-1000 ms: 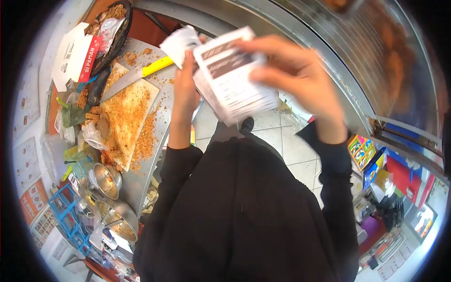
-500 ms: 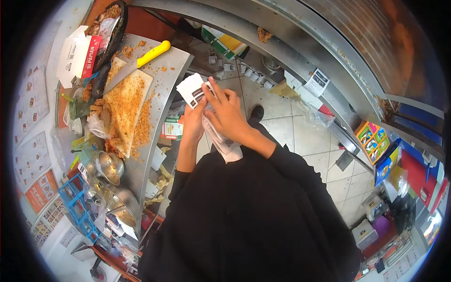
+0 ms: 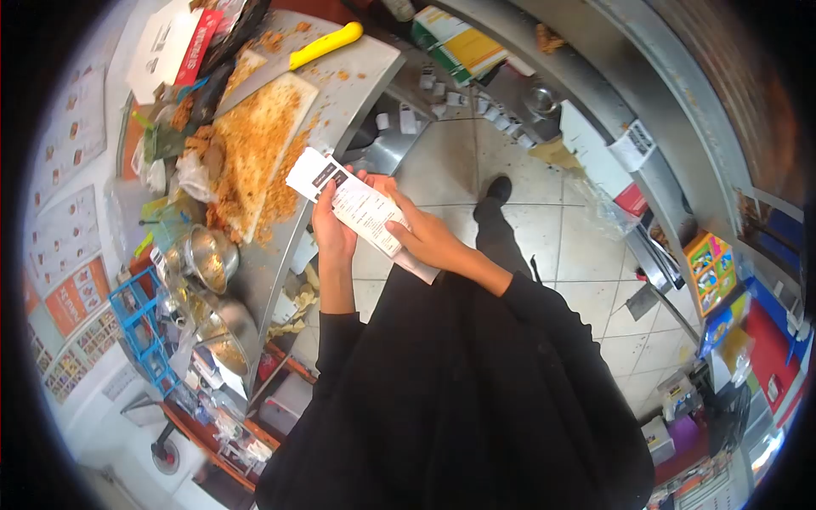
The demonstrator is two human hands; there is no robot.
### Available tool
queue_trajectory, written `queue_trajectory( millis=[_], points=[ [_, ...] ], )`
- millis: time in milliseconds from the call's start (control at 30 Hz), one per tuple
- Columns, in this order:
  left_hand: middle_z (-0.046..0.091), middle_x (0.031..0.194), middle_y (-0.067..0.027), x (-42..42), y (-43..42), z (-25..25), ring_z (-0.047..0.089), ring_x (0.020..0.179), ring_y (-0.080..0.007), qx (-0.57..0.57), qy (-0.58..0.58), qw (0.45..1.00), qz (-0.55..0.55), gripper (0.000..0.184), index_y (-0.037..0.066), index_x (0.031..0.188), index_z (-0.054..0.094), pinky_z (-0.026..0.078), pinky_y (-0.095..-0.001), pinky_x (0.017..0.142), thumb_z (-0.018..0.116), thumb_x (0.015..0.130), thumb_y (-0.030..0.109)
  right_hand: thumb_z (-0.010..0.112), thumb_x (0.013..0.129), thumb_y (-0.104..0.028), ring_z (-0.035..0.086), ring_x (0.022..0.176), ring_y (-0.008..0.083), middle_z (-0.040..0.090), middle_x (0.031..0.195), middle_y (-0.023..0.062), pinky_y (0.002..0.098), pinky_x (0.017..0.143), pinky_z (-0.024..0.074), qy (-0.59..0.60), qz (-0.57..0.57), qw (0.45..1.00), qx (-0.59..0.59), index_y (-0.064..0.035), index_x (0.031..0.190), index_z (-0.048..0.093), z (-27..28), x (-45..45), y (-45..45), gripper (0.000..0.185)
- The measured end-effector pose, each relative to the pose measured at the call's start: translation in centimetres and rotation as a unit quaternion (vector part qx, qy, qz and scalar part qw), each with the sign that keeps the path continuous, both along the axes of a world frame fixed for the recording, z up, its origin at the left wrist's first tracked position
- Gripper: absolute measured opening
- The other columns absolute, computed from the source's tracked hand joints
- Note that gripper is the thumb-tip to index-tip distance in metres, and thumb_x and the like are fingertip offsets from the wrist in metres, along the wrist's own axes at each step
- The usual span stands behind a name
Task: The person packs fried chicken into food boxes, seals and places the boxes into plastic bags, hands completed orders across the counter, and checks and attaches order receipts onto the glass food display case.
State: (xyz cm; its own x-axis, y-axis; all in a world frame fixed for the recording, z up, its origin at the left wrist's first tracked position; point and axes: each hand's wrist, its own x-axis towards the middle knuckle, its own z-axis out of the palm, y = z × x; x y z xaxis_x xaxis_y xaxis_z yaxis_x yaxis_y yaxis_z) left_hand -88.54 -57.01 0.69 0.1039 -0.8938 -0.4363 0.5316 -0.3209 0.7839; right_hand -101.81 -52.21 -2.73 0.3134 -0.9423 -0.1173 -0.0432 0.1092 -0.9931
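A stack of printed paper receipts (image 3: 367,214) lies between my two hands in front of my body, its printed face up. My left hand (image 3: 334,229) grips the stack's left side, thumb on top. On the other side, my right hand (image 3: 422,234) holds the lower part, its thumb over the print and its other fingers partly hidden beneath. Left of the hands, a steel counter (image 3: 353,72) carries a crumb-covered white cutting board (image 3: 285,106). A knife with a yellow handle (image 3: 327,45) rests across the board's far end.
Metal bowls (image 3: 212,259) and a blue plastic rack (image 3: 140,327) stand at the left. A red and white box (image 3: 174,51) sits at the far left corner. Paper slips (image 3: 501,119) litter the tiled floor (image 3: 518,238). A steel shelf edge (image 3: 595,76) runs along the right.
The receipts have turned so their printed face shows more fully. My right hand has moved from the stack's top down to its lower side. The camera view has shifted.
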Motion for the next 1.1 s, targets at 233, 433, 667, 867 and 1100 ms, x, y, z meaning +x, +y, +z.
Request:
queue_trajectory(
  millis=[233,433,667,867,1100],
  points=[
    [0.044,0.102,-0.0128,7.6,5.0,-0.4,0.045,0.094,-0.0256,0.016,-0.027,0.996,0.087,0.035,0.005,0.114,0.030,0.036,-0.0400,0.083,0.034,0.082,0.019,0.051,0.073,-0.024,0.053,0.082,0.0265,0.053,0.089,0.0152,0.0294,0.070,0.0399,-0.022,-0.004,1.000,0.003,-0.0042,0.106,0.037,0.2,6.2,4.4,0.041],
    [0.044,0.100,-0.0108,13.0,8.6,-0.5,0.046,0.086,-0.0218,-0.002,-0.040,0.984,0.175,0.034,0.007,0.114,0.031,0.038,-0.0382,0.080,0.032,0.082,0.019,0.061,0.065,-0.021,0.053,0.077,0.0198,0.054,0.085,0.0115,0.0274,0.069,0.0396,-0.173,-0.042,0.974,0.137,-0.0018,0.086,0.049,-0.9,11.4,7.5,0.031],
    [0.045,0.099,-0.0107,13.7,9.0,-0.1,0.046,0.085,-0.0204,-0.044,-0.043,0.988,0.142,0.034,0.010,0.115,0.029,0.039,-0.0373,0.079,0.032,0.082,0.016,0.062,0.063,-0.030,0.052,0.072,0.0201,0.054,0.078,0.0116,0.0272,0.063,0.0394,-0.094,-0.001,0.993,0.076,0.0002,0.077,0.052,-2.7,12.9,9.0,0.034],
    [0.047,0.082,-0.0111,10.8,8.7,-1.7,0.048,0.073,-0.0215,-0.050,-0.063,0.996,0.034,0.041,0.009,0.118,0.023,0.040,-0.0322,0.067,0.036,0.080,0.013,0.057,0.067,-0.038,0.051,0.059,0.0144,0.052,0.059,0.0076,0.0272,0.055,0.0379,-0.092,0.150,0.948,0.264,-0.0003,0.067,0.056,-6.2,8.8,8.5,0.037],
    [0.049,0.083,-0.0127,5.6,8.1,-6.6,0.049,0.074,-0.0180,-0.009,-0.167,0.977,-0.128,0.044,-0.003,0.112,0.025,0.039,-0.0291,0.069,0.036,0.081,0.027,0.054,0.068,-0.032,0.052,0.058,0.0262,0.053,0.060,0.0130,0.0324,0.052,0.0389,0.165,0.103,0.965,0.175,-0.0035,0.063,0.055,-18.6,3.5,8.9,0.029]
  ],
)
